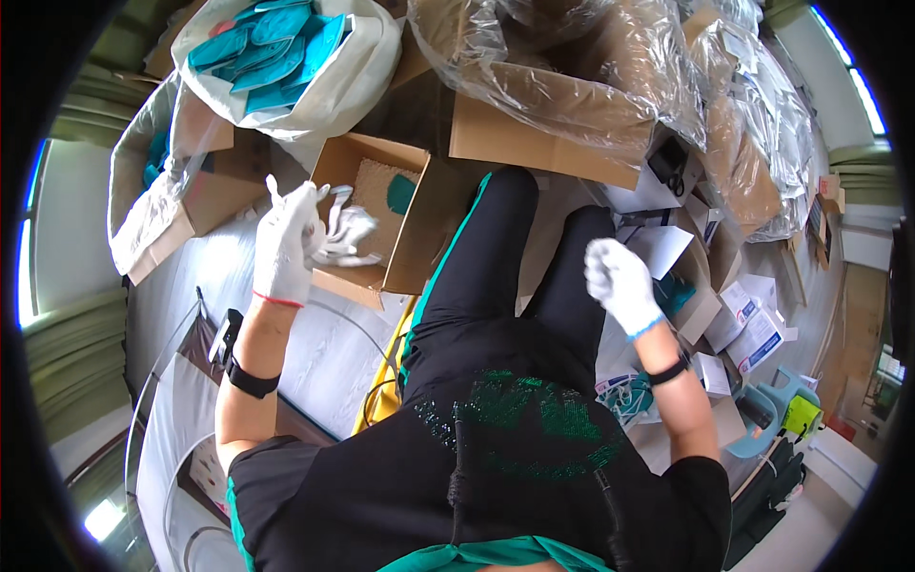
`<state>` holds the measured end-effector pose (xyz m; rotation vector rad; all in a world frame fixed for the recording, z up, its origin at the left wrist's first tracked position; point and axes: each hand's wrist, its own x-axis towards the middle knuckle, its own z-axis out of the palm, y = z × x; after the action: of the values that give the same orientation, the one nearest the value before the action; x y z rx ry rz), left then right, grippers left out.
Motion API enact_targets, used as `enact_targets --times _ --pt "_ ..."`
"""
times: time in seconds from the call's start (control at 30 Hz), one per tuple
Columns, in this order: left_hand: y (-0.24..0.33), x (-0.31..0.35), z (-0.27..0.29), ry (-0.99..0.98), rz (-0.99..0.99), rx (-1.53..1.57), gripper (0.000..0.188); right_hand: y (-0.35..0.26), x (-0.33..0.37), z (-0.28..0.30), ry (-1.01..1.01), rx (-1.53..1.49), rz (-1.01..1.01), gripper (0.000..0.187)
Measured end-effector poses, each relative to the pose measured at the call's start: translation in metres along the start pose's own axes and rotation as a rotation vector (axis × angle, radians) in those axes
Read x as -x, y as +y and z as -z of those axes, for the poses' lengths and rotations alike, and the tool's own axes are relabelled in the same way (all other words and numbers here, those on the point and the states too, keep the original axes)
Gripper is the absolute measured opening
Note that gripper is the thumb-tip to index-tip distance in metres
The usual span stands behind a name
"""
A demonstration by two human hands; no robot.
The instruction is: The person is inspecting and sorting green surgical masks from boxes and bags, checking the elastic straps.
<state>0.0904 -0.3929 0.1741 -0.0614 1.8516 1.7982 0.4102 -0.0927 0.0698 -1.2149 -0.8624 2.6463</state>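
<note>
My left hand (284,250) wears a white work glove and grips a loose white glove (345,238), which dangles over the edge of an open cardboard box (419,238). A teal piece (400,194) lies inside that box on a beige pad. My right hand (618,276), also in a white glove, is curled into a fist above my right knee, with nothing visible in it. Both wrists carry black bands. My legs in black trousers (496,276) stretch out between the two hands.
A white bag (353,76) full of teal pieces sits at the upper left. Cardboard boxes lined with clear plastic (572,67) crowd the top. Black scissors (673,172), small white cartons (753,329) and a teal stool (777,410) are on the right.
</note>
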Motion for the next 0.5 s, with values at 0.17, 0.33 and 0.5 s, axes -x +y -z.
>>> enact_targets --times 0.17,0.33,0.5 --pt "-0.003 -0.011 0.022 -0.050 0.008 0.141 0.023 0.045 -0.089 -0.165 0.122 -0.518 -0.244 0.030" --pt "0.008 -0.011 0.003 -0.197 -0.108 0.058 0.013 0.112 -0.213 -0.124 -0.641 0.101 0.056 0.016" --pt "-0.021 -0.013 0.008 -0.253 -0.102 -0.039 0.021 0.092 -0.146 -0.119 -0.135 -0.298 -0.253 0.008"
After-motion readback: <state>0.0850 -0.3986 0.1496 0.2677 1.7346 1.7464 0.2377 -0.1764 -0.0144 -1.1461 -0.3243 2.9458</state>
